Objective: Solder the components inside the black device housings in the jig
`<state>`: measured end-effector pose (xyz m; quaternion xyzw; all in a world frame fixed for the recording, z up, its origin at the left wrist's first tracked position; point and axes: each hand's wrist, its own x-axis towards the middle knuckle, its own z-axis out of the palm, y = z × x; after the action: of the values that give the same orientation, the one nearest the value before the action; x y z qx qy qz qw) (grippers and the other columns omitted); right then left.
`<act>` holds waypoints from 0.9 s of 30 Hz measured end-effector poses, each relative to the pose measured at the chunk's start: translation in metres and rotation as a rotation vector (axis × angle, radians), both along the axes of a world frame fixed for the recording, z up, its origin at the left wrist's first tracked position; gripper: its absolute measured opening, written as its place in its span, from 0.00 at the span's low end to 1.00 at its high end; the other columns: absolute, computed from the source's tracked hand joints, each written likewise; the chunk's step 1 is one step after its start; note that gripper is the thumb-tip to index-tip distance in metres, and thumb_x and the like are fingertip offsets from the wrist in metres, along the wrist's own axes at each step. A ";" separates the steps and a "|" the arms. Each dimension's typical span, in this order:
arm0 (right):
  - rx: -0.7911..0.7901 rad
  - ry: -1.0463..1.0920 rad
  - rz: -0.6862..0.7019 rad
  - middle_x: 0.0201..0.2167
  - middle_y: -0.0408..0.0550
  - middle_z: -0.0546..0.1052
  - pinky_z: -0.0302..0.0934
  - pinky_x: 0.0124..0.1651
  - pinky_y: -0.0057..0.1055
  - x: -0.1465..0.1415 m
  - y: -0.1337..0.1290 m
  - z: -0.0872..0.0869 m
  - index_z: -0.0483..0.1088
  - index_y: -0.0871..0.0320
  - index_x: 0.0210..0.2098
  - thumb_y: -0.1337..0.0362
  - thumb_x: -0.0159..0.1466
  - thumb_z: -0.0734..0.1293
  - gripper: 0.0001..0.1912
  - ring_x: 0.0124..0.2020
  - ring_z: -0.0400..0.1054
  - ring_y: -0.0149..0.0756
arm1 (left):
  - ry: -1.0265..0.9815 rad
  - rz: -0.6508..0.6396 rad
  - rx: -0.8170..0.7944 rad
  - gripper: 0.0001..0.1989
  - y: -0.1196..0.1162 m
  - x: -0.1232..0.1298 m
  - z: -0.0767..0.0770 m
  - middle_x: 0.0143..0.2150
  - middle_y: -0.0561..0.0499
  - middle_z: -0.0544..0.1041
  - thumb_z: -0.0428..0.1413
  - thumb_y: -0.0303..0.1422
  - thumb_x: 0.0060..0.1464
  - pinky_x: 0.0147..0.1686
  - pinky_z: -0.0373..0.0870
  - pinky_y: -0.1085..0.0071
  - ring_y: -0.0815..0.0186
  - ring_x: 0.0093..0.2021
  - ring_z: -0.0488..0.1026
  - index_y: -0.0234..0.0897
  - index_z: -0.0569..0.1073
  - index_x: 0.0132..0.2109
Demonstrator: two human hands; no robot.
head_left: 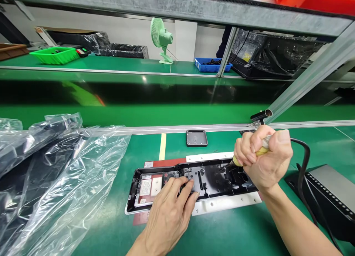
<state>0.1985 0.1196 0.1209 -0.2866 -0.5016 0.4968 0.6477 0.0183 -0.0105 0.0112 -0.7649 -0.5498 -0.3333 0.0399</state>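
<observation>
A long black plastic housing (215, 182) lies open side up on a white and reddish-brown fixture (230, 203). My left hand (171, 208) rests on its middle, fingers stretched and slightly apart, pressing on the inside and hiding part of it. In my right hand (263, 156) the fist is closed around the yellow handle of a soldering iron (235, 161). Its metal tip points down to the left, inside the housing's right half. A black cord (305, 163) runs from the back of the handle. At the housing's left end is a rectangular opening with a white-edged frame (138, 200).
A small black cover (196, 138) lies behind the fixture. Clear plastic bags (69, 182) with dark parts spread over the left side. At right sits a black and grey box-like object (330, 193). A metal post (307, 78) slants upward; beyond the rail (155, 130) runs a green belt (166, 113).
</observation>
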 end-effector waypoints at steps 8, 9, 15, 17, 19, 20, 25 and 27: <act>0.037 0.016 0.007 0.11 0.37 0.57 0.46 0.12 0.23 0.000 0.000 -0.002 0.63 0.56 0.19 0.52 0.67 0.68 0.24 0.11 0.47 0.25 | 0.009 0.002 -0.019 0.11 0.000 0.000 -0.002 0.47 0.39 0.77 0.55 0.29 0.69 0.42 0.82 0.53 0.54 0.44 0.77 0.32 0.75 0.56; 0.037 0.021 0.002 0.11 0.37 0.57 0.45 0.12 0.23 -0.001 0.000 -0.002 0.63 0.56 0.19 0.52 0.68 0.69 0.24 0.11 0.47 0.25 | 0.010 0.003 -0.021 0.11 0.000 0.000 -0.002 0.47 0.40 0.77 0.55 0.29 0.69 0.42 0.82 0.54 0.54 0.44 0.77 0.33 0.75 0.55; 0.064 0.026 0.011 0.11 0.37 0.57 0.45 0.12 0.23 -0.002 -0.001 -0.004 0.63 0.56 0.19 0.51 0.68 0.69 0.25 0.11 0.47 0.25 | 0.004 0.007 -0.022 0.10 0.000 0.000 -0.002 0.48 0.40 0.77 0.55 0.29 0.69 0.41 0.81 0.55 0.55 0.43 0.77 0.34 0.75 0.54; 0.056 0.029 0.012 0.11 0.37 0.58 0.45 0.12 0.24 -0.002 -0.001 -0.004 0.63 0.56 0.20 0.52 0.67 0.69 0.24 0.11 0.47 0.25 | -0.003 0.001 -0.023 0.09 0.000 0.000 -0.003 0.47 0.40 0.77 0.55 0.29 0.69 0.40 0.81 0.55 0.55 0.43 0.76 0.33 0.76 0.53; 0.049 0.026 0.015 0.11 0.37 0.58 0.45 0.13 0.24 -0.001 -0.001 -0.004 0.63 0.56 0.20 0.53 0.67 0.69 0.23 0.11 0.48 0.25 | -0.007 -0.002 -0.028 0.09 0.001 0.000 -0.003 0.47 0.40 0.76 0.55 0.28 0.69 0.39 0.80 0.56 0.56 0.42 0.76 0.33 0.76 0.53; 0.051 0.022 0.020 0.11 0.37 0.58 0.46 0.13 0.24 0.000 -0.001 -0.004 0.63 0.56 0.20 0.53 0.68 0.69 0.23 0.11 0.48 0.26 | -0.008 -0.002 -0.030 0.09 0.001 0.000 -0.003 0.47 0.40 0.76 0.55 0.29 0.69 0.40 0.80 0.56 0.56 0.42 0.76 0.33 0.76 0.53; 0.067 0.002 0.034 0.12 0.37 0.58 0.47 0.13 0.24 0.002 -0.001 -0.005 0.63 0.55 0.20 0.51 0.68 0.68 0.24 0.11 0.49 0.26 | -0.003 0.004 -0.032 0.08 0.000 0.000 -0.003 0.47 0.41 0.77 0.54 0.29 0.70 0.41 0.80 0.56 0.56 0.42 0.76 0.34 0.76 0.52; 0.070 0.000 0.031 0.11 0.37 0.57 0.47 0.13 0.24 0.002 -0.001 -0.005 0.62 0.55 0.20 0.51 0.68 0.68 0.24 0.11 0.48 0.26 | -0.001 0.006 -0.033 0.08 0.000 0.000 -0.004 0.47 0.41 0.77 0.54 0.29 0.70 0.41 0.80 0.56 0.56 0.42 0.76 0.34 0.76 0.52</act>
<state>0.2000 0.1187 0.1160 -0.2558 -0.5230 0.4890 0.6495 0.0181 -0.0105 0.0075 -0.7636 -0.5574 -0.3246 0.0279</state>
